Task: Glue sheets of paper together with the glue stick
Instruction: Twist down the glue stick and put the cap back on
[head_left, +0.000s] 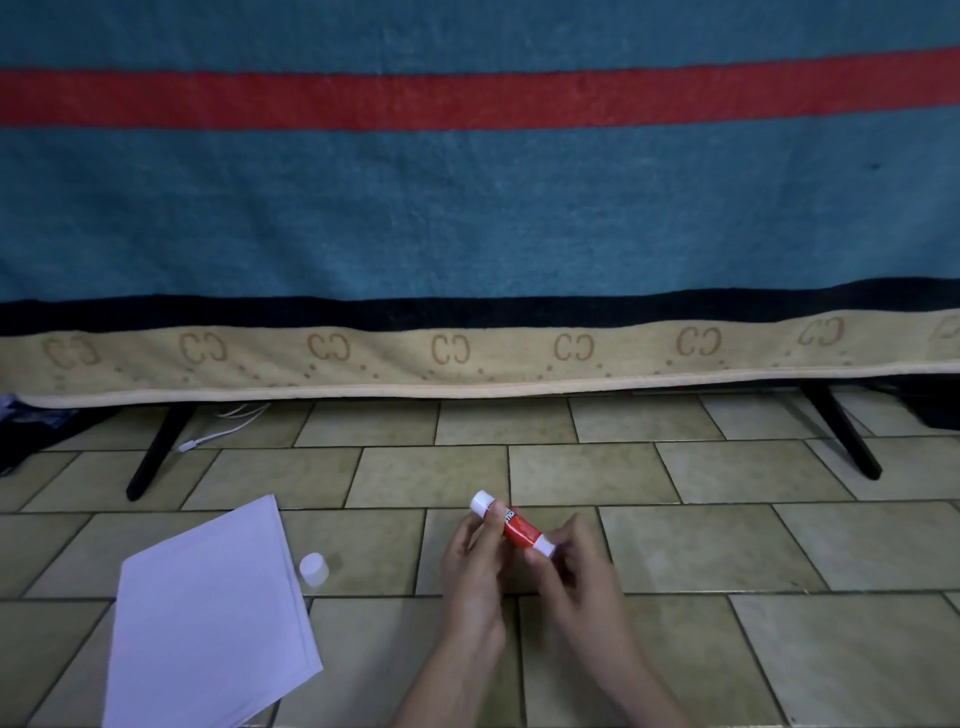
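The glue stick (511, 525) is held above the tiled floor (727, 545) between both hands, its long axis slanting from upper left to lower right, one white end aimed up-left. The left hand (475, 558) is wrapped round the upper part of the smooth red barrel; the right hand (569, 564) is pinched on the lower white end. A small white cap (314, 569) is seen standing on a glazed tile, just beside the flat stack of white paper sheets (208, 623) lying at left.

Red-white glue stick (514, 526); white paper (213, 623); teal red-striped blanket (467, 208).
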